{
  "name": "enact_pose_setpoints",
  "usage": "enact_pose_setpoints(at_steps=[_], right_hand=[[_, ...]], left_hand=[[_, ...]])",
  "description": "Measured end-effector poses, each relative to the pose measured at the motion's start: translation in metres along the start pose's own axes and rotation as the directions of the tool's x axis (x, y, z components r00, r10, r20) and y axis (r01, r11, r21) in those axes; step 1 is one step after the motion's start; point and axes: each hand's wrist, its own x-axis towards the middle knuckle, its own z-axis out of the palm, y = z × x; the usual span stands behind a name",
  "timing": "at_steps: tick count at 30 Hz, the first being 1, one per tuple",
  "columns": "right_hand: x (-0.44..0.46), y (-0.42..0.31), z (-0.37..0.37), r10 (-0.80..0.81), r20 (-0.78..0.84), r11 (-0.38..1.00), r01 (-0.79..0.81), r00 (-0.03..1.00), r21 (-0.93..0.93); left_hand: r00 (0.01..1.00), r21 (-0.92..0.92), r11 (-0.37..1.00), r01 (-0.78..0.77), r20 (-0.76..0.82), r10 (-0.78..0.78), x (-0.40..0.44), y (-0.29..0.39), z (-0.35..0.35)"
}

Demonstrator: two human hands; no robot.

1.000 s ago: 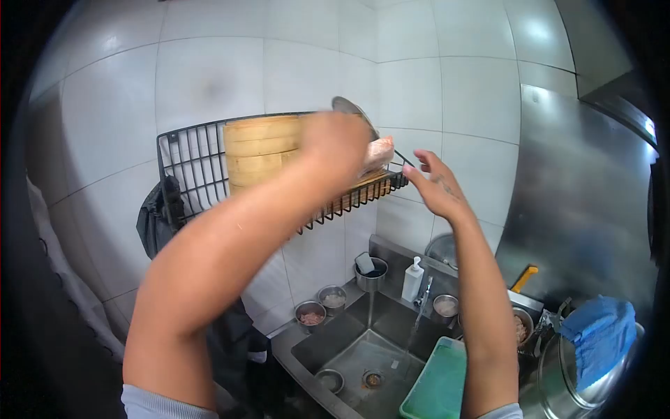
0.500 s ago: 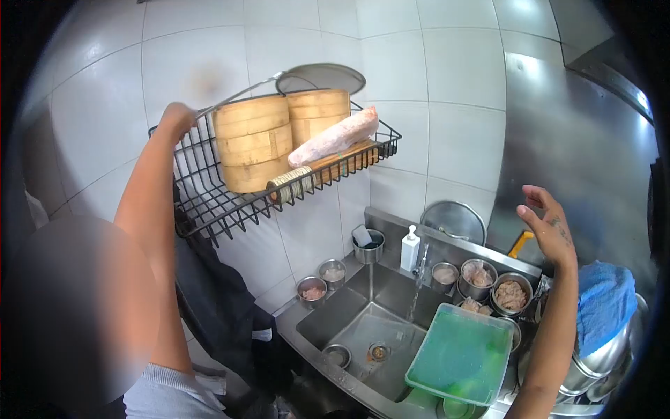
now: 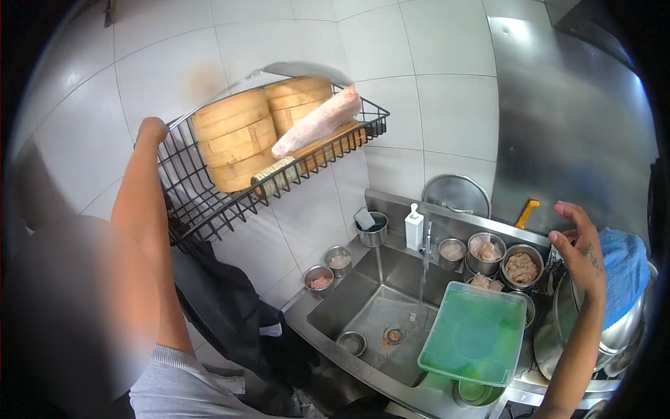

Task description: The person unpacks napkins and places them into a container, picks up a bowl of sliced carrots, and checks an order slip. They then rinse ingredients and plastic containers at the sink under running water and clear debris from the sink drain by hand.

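Note:
My left hand [image 3: 152,130] is closed around the handle end of a long-handled strainer [image 3: 307,68], at the left back corner of a black wire basket [image 3: 237,220]. The strainer's round head is blurred and partly hidden behind two stacks of bamboo steamers [image 3: 234,140]. In front of the steamers, a pale wrapped roll [image 3: 317,122] lies on a wooden piece in the basket. My right hand [image 3: 581,244] hovers over the counter's right side with its fingers apart and nothing in it, near a blue cloth [image 3: 623,276] draped on metal pots.
Water runs from a tap into the steel sink [image 3: 342,297]. A green lidded container [image 3: 474,335] covers its right edge. Small metal bowls of food [image 3: 522,268], a white pump bottle [image 3: 414,229] and a round lid [image 3: 457,197] line the back. A dark garment [image 3: 216,300] hangs below the basket.
The strainer has dropped lower behind the steamers, and my left hand has come down with it. The view has shifted a little. My right hand stays open.

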Motion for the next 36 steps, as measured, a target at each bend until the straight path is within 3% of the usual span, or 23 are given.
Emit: enact_pose_setpoints(at_steps=[2, 3, 4, 5, 6, 10, 12, 17, 19, 20, 22, 25, 29, 31, 34, 36], right_hand=[[-0.004, 0.000, 0.004, -0.029, 0.004, 0.999, 0.029, 1.000, -0.012], [-0.005, -0.001, 0.006, -0.063, 0.013, 0.998, 0.064, 0.998, -0.027], [-0.007, -0.002, 0.008, -0.062, 0.013, 0.998, 0.062, 0.998, -0.030], [-0.008, -0.004, 0.012, -0.079, 0.013, 0.997, 0.079, 0.997, -0.012], [-0.008, -0.006, 0.016, -0.097, 0.013, 0.995, 0.097, 0.995, 0.008], [-0.007, -0.015, 0.032, -0.129, 0.047, 0.992, 0.129, 0.991, -0.004], [-0.005, -0.013, 0.040, -0.151, 0.074, 0.988, 0.147, 0.986, 0.055], [-0.004, -0.016, 0.050, -0.136, 0.108, 0.989, 0.128, 0.985, 0.077], [-0.005, -0.016, 0.053, -0.130, 0.128, 0.986, 0.115, 0.983, 0.117], [-0.006, -0.018, 0.054, -0.150, 0.137, 0.987, 0.140, 0.979, 0.079], [-0.007, -0.022, 0.056, -0.172, 0.151, 0.985, 0.167, 0.974, 0.044], [-0.008, -0.027, 0.057, -0.178, 0.169, 0.984, 0.174, 0.969, 0.035], [-0.011, -0.036, 0.053, -0.163, 0.212, 0.986, 0.149, 0.964, 0.080], [-0.013, -0.039, 0.050, -0.174, 0.221, 0.985, 0.164, 0.960, 0.061], [-0.015, -0.033, 0.049, -0.206, 0.201, 0.978, 0.199, 0.958, 0.055], [-0.017, -0.031, 0.048, -0.229, 0.155, 0.973, 0.227, 0.961, 0.031]], left_hand=[[0.953, 0.029, 0.992, 0.119, 0.278, -0.122, 0.008, 0.011, -0.002], [0.952, 0.026, 0.993, 0.116, 0.283, -0.119, 0.006, 0.010, 0.005], [0.995, -0.091, 0.991, 0.100, 0.006, -0.100, -0.041, 0.022, -0.007], [0.956, -0.199, 0.979, 0.052, -0.274, -0.107, -0.077, 0.035, -0.023], [0.938, -0.183, 0.982, 0.046, -0.329, -0.106, -0.089, 0.043, -0.034], [0.928, -0.122, 0.991, 0.046, -0.363, -0.088, -0.130, 0.072, -0.067], [0.969, -0.026, 0.999, -0.019, -0.245, 0.012, -0.136, 0.074, -0.071], [0.949, 0.110, 0.979, -0.174, -0.246, 0.197, -0.152, 0.080, -0.051], [0.848, 0.248, 0.938, -0.241, -0.417, 0.328, -0.168, 0.084, -0.047], [0.848, 0.250, 0.938, -0.242, -0.414, 0.329, -0.170, 0.086, -0.047], [0.752, 0.191, 0.878, -0.439, -0.456, 0.475, -0.171, 0.086, -0.049], [0.716, 0.125, 0.818, -0.562, -0.421, 0.557, -0.173, 0.088, -0.054], [0.660, 0.188, 0.791, -0.582, -0.459, 0.595, -0.170, 0.089, -0.050], [0.583, 0.271, 0.773, -0.574, -0.528, 0.618, -0.174, 0.092, -0.051], [0.643, 0.344, 0.821, -0.456, -0.510, 0.571, -0.177, 0.091, -0.062], [0.667, 0.289, 0.858, -0.424, -0.542, 0.512, -0.161, 0.080, -0.055]])
